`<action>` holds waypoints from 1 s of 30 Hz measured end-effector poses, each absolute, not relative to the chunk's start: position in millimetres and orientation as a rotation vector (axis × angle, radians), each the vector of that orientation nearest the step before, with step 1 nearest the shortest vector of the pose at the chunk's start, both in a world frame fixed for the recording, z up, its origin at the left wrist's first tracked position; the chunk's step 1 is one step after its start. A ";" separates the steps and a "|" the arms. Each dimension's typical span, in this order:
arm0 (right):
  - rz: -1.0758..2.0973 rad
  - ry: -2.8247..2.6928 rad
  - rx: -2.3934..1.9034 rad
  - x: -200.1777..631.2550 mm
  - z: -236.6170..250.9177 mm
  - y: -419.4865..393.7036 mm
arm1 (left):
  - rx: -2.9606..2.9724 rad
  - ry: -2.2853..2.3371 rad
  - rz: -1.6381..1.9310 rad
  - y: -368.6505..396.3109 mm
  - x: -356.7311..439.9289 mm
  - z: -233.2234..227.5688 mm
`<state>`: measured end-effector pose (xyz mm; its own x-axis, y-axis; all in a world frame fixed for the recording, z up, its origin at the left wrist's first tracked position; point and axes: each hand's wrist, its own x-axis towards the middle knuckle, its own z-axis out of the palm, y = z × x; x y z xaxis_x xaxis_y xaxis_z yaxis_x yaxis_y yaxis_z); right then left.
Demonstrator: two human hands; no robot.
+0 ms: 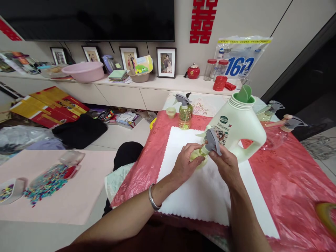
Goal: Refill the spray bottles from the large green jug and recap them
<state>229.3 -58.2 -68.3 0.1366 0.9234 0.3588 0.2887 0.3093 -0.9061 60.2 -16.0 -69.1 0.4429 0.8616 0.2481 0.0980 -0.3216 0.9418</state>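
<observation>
My left hand (187,161) wraps around the body of a small yellow-green spray bottle (197,156) over a white cloth (199,189). My right hand (226,164) grips its grey trigger head (213,140) at the bottle's neck. Right behind them stands a large pale green detergent jug (236,126) with a green funnel (244,93) in its mouth. A second spray bottle (184,114) with yellow liquid stands farther back on the table.
A red plastic sheet (288,175) covers the table. More sprayer heads (291,123) and a clear bottle lie at the right. A small cup (170,112) sits by the far bottle. Coloured beads (49,180) lie on a pink mat at left. A tape roll (327,213) is at the right edge.
</observation>
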 end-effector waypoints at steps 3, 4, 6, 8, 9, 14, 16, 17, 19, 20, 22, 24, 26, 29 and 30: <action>0.663 -1.426 -1.223 229.7 -68.7 -57.0 | 1.692 0.827 1.006 -15.1 59.8 -73.2; 0.656 -1.436 -1.224 229.8 -68.8 -56.8 | 1.677 0.822 1.012 -14.7 59.6 -74.6; 0.635 -1.455 -1.224 229.5 -68.4 -56.8 | 1.645 0.811 1.020 -13.9 59.4 -76.6; 0.609 -1.477 -1.224 228.9 -67.0 -57.3 | 1.623 0.804 1.019 -13.5 59.5 -76.6; 0.596 -1.488 -1.225 228.5 -66.1 -57.7 | 1.617 0.805 1.017 -13.4 59.6 -76.0; 0.556 -1.538 -1.236 227.0 -63.6 -58.6 | 1.605 0.821 1.010 -14.1 60.6 -73.4; 0.539 -1.551 -1.239 226.1 -64.4 -58.2 | 1.595 0.820 1.018 -14.1 60.6 -74.5; 0.532 -1.559 -1.240 225.4 -64.9 -57.9 | 1.588 0.819 1.025 -14.0 60.3 -75.2; 0.517 -1.581 -1.243 223.4 -65.9 -57.6 | 1.575 0.818 1.035 -14.0 59.0 -75.9; 0.510 -1.592 -1.247 222.3 -66.1 -57.7 | 1.571 0.819 1.034 -14.2 58.0 -75.7; 0.492 -1.613 -1.250 219.9 -65.8 -58.1 | 1.576 0.827 1.017 -15.2 55.3 -73.7; 0.477 -1.628 -1.246 218.0 -64.9 -58.8 | 1.600 0.863 1.007 -16.7 52.1 -70.4; 0.472 -1.641 -1.240 216.6 -63.9 -59.5 | 1.626 0.918 1.038 -18.3 49.0 -66.5; 0.478 -1.645 -1.242 215.4 -63.2 -60.0 | 1.655 0.926 1.112 -19.3 46.4 -61.1; 0.483 -1.642 -1.246 215.1 -63.5 -60.1 | 1.660 0.907 1.129 -19.1 46.3 -59.6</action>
<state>215.1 -60.1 -63.5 0.0071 0.8884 0.4589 0.4983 0.3948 -0.7719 46.3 -19.1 -59.6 0.3124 0.9071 0.2821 0.0806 -0.3212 0.9436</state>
